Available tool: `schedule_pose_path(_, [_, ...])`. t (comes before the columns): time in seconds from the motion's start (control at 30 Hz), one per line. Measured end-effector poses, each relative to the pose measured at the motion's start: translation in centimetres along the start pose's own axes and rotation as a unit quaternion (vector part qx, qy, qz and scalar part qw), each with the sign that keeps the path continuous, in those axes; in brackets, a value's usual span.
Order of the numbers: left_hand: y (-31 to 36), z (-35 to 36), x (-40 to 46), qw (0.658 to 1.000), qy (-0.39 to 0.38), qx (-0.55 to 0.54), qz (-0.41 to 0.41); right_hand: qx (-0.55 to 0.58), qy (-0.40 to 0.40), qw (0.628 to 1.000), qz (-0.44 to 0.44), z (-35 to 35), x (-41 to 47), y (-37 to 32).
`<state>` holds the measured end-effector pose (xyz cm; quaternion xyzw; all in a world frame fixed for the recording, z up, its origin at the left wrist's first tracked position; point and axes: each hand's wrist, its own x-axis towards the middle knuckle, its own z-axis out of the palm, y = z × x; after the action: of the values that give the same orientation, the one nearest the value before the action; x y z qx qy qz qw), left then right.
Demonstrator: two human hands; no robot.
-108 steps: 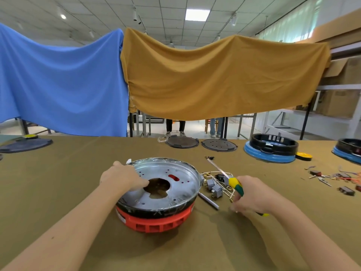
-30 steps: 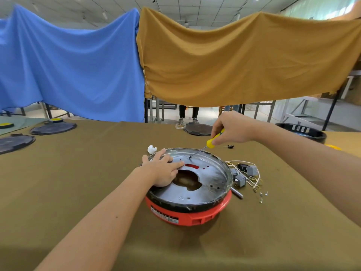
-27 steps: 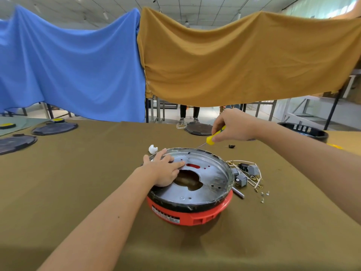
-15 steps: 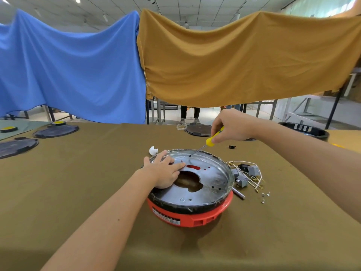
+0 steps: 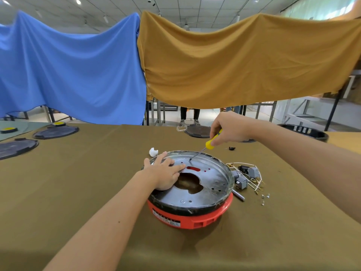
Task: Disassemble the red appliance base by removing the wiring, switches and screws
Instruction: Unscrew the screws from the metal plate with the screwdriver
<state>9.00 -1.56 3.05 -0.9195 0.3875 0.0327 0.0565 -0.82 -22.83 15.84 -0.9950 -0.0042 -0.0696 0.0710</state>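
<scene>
Your right hand (image 5: 228, 128) grips the screwdriver (image 5: 212, 142), tip on the red base's (image 5: 195, 220) metal plate (image 5: 211, 184) mid-table; left hand (image 5: 164, 173) presses flat. A tilted tip could slip off the screw.

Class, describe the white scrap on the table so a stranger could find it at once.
Start at the red base mid-table. Just beyond its far left rim, past the left hand, lies the white scrap. It is the only white, crumpled bit there.

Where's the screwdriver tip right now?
In the head view, the screwdriver tip rests on the metal plate, far side, beside the red slot; right hand grips it.
</scene>
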Motion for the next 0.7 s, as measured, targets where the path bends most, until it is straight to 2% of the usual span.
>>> schedule_pose_path(0.37, [0.1, -0.1, 0.0, 1.0, -0.004, 0.015, -0.003, -0.061, -0.048, 0.997, 0.009, -1.3, 1.8, -1.8])
schedule_pose_path(0.47, [0.2, -0.2, 0.0, 1.0, -0.008, 0.011, -0.003, -0.045, -0.054, 0.997, 0.022, -1.8, 3.0, -2.8])
schedule_pose_path(0.53, [0.1, -0.4, 0.0, 1.0, -0.013, 0.011, 0.002, -0.019, -0.03, 0.999, 0.018, -2.1, 3.5, -3.2])
schedule_pose_path(0.63, [0.0, -1.5, 0.3, 0.999, -0.034, 0.024, 0.012, 0.033, 0.065, 0.997, -0.009, -2.1, 3.7, -3.3])
schedule_pose_path(0.7, [0.1, -2.3, 0.6, 0.998, -0.023, 0.053, 0.03, 0.033, 0.101, 0.994, -0.008, -1.5, 3.9, -3.4])
